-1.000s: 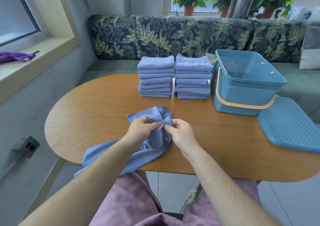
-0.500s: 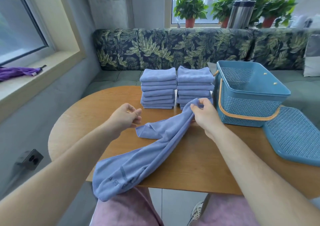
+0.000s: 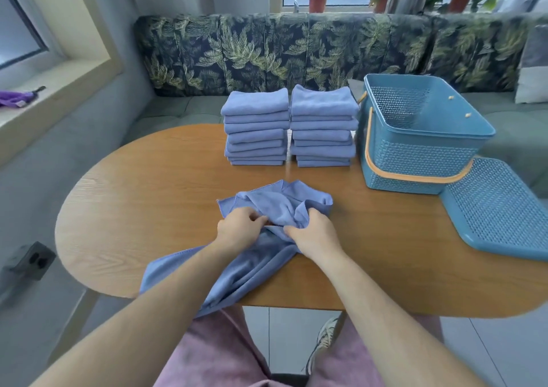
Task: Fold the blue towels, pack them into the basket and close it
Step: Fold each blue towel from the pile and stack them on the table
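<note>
Head view: both hands, left hand (image 3: 240, 227) and right hand (image 3: 315, 232), pinched a bunched blue towel (image 3: 275, 208), its length apparently running toward the person, draped over the near edge of the wooden table (image 3: 148, 208) beside a leaf-patterned sofa (image 3: 252, 54).

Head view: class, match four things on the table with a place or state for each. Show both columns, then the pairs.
Things: 1 loose towel; 2 folded stacks; 3 basket; 4 lid.
States: A open on top; B off, lying beside the basket; C gripped by the left hand and right hand; D side by side at the far edge.
Pairs: 1-C, 2-D, 3-A, 4-B.
</note>
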{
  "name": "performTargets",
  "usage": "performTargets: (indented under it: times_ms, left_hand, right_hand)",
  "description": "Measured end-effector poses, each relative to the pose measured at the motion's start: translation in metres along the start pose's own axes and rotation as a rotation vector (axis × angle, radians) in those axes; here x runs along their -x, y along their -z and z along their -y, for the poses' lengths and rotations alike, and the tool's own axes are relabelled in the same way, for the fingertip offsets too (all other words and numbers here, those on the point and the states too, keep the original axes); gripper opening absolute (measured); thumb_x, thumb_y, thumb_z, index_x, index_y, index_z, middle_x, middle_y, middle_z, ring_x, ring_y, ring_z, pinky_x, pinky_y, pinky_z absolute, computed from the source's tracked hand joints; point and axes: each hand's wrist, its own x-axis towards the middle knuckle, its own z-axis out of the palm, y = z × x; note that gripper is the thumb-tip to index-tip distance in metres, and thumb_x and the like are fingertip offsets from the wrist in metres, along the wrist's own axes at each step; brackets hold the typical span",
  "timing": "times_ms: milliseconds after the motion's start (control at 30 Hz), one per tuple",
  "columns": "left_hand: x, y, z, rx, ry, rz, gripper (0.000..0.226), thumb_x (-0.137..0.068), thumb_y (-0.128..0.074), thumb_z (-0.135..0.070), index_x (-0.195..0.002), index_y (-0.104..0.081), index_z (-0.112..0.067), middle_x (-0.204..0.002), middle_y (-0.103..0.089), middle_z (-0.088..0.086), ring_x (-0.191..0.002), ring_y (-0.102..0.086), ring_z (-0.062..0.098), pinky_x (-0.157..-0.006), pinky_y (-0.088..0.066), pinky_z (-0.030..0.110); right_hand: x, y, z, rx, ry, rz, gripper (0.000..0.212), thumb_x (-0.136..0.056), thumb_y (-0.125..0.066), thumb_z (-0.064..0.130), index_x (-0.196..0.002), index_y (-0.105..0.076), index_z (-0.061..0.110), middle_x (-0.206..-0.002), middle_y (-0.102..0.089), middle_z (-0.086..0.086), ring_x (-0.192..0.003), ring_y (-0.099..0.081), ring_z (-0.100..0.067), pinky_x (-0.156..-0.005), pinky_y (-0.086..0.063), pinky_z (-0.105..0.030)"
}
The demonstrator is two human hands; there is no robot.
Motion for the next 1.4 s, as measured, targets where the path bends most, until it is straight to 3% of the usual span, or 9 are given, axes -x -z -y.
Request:
performTargets:
  times_ms: [100,400,500,633,767,933,1000,1200,1400]
  left_hand:
    - [-0.005,-0.003,-0.002,0.08,-0.008,0.083,0.039,-0.09,-0.064,-0.043,-0.069,-0.057,-0.011,-0.062,-0.056,-0.002,-0.06,-0.05,0.016,-0.063,-0.042,0.032]
    - [-0.001,0.006,-0.016,0.795,0.081,0.223,0.019,-0.092,-0.07,-0.027,-0.083,-0.062,-0.013,-0.072,-0.061,0.002,-0.067,-0.052,0.015,-0.059,-0.041,0.019]
    - [-0.004,0.029,-0.019,0.877,0.045,0.054,0.014,-0.094,-0.066,-0.02,-0.083,-0.06,-0.015,-0.08,-0.066,0.004,-0.078,-0.062,0.018,-0.072,-0.045,0.029]
    - [-0.004,0.075,-0.022,0.979,-0.028,-0.188,0.009,-0.092,-0.055,-0.011,-0.084,-0.059,-0.014,-0.078,-0.065,0.0,-0.071,-0.062,0.013,-0.068,-0.047,0.025]
    - [-0.011,0.115,-0.016,0.935,-0.088,-0.359,0.006,-0.091,-0.055,-0.022,-0.086,-0.054,-0.02,-0.086,-0.059,-0.001,-0.082,-0.056,0.015,-0.078,-0.048,0.033]
    - [-0.014,0.165,-0.021,0.82,-0.205,-0.419,0.012,-0.092,-0.059,-0.034,-0.083,-0.052,-0.03,-0.079,-0.053,-0.005,-0.076,-0.05,0.017,-0.074,-0.046,0.038]
    - [-0.013,0.181,-0.026,0.751,-0.232,-0.432,0.014,-0.088,-0.061,-0.041,-0.078,-0.052,-0.038,-0.074,-0.052,-0.005,-0.072,-0.046,0.018,-0.069,-0.042,0.039]
    - [-0.005,0.226,-0.056,1.05,-0.196,-0.331,0.009,-0.098,-0.063,-0.019,-0.094,-0.054,-0.018,-0.073,-0.052,0.0,-0.05,-0.047,0.01,-0.047,-0.043,0.023]
    - [0.034,0.251,-0.077,1.235,-0.272,-0.222,0.018,-0.093,-0.064,-0.004,-0.104,-0.069,-0.017,-0.081,-0.074,0.0,-0.068,-0.062,0.015,-0.067,-0.048,0.031]
  right_hand:
    - [-0.007,-0.001,-0.004,-0.066,0.03,-0.032,0.009,-0.093,-0.055,0.018,-0.084,-0.052,0.017,-0.078,-0.06,0.003,-0.071,-0.057,-0.016,-0.057,-0.04,-0.026]
    - [-0.017,0.005,0.001,-0.616,-0.107,0.03,0.012,-0.097,-0.064,0.017,-0.099,-0.072,0.008,-0.096,-0.077,-0.009,-0.091,-0.073,-0.019,-0.075,-0.058,-0.027]
    - [-0.023,0.018,0.004,-0.61,-0.136,0.021,0.022,-0.097,-0.06,0.013,-0.099,-0.066,-0.008,-0.088,-0.073,-0.017,-0.084,-0.07,-0.024,-0.074,-0.054,-0.027]
    - [-0.039,0.054,0.008,-0.578,-0.129,0.008,0.026,-0.083,-0.053,0.004,-0.093,-0.076,0.009,-0.099,-0.076,-0.016,-0.099,-0.07,-0.03,-0.094,-0.056,-0.047]
    - [-0.048,0.094,0.028,-0.575,-0.039,-0.051,0.031,-0.103,-0.041,0.011,-0.112,-0.071,0.014,-0.11,-0.075,-0.01,-0.104,-0.071,-0.026,-0.085,-0.061,-0.047]
    - [-0.056,0.137,0.056,-0.437,0.076,-0.15,0.03,-0.1,-0.053,0.018,-0.103,-0.061,-0.01,-0.085,-0.061,-0.016,-0.077,-0.06,-0.022,-0.079,-0.06,-0.051]
    - [-0.053,0.153,0.075,-0.438,0.144,-0.169,0.022,-0.099,-0.06,0.022,-0.091,-0.062,0.003,-0.079,-0.057,-0.011,-0.065,-0.057,-0.016,-0.066,-0.063,-0.045]
    - [-0.039,0.191,0.128,-0.526,0.285,-0.221,0.013,-0.099,-0.062,0.036,-0.1,-0.072,0.027,-0.11,-0.071,-0.009,-0.093,-0.069,-0.028,-0.079,-0.06,-0.05]
    - [-0.003,0.229,0.16,-0.641,0.356,-0.162,0.012,-0.098,-0.065,0.022,-0.102,-0.074,0.014,-0.1,-0.075,-0.009,-0.083,-0.067,-0.021,-0.07,-0.056,-0.033]
